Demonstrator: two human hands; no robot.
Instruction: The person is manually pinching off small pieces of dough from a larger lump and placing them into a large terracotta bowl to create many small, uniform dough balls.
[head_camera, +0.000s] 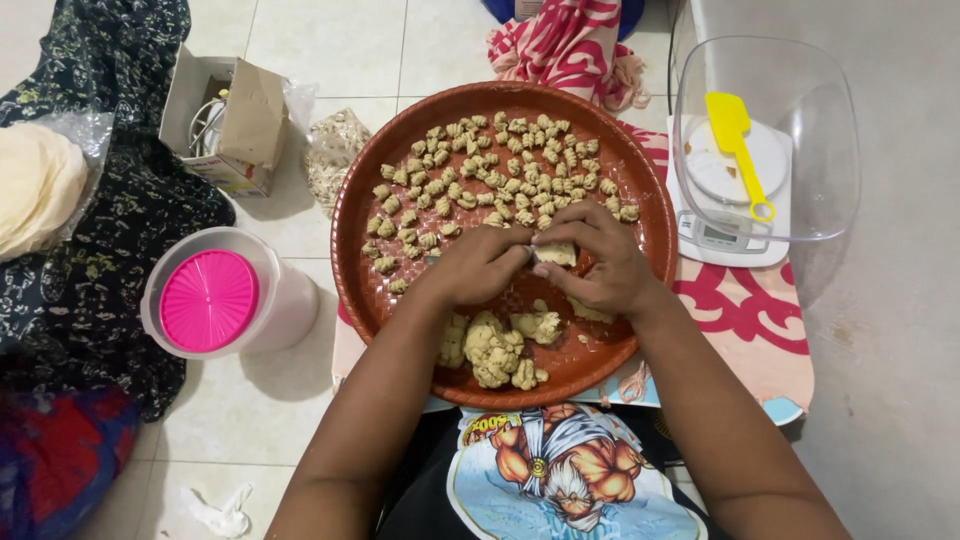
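Both hands' fingers (560, 225) pinching dough piece (556, 254), dough lumps (495, 350) on brown tray (650, 200), pink-lidded tub (210, 300) nearby

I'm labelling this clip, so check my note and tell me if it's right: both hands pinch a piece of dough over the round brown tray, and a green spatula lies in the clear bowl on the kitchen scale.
One detail is wrong: the spatula is yellow, not green, as the head view shows. The rest stands: the left hand and right hand pinch a piece of dough over the round brown tray, and the spatula lies in the clear bowl on the kitchen scale.
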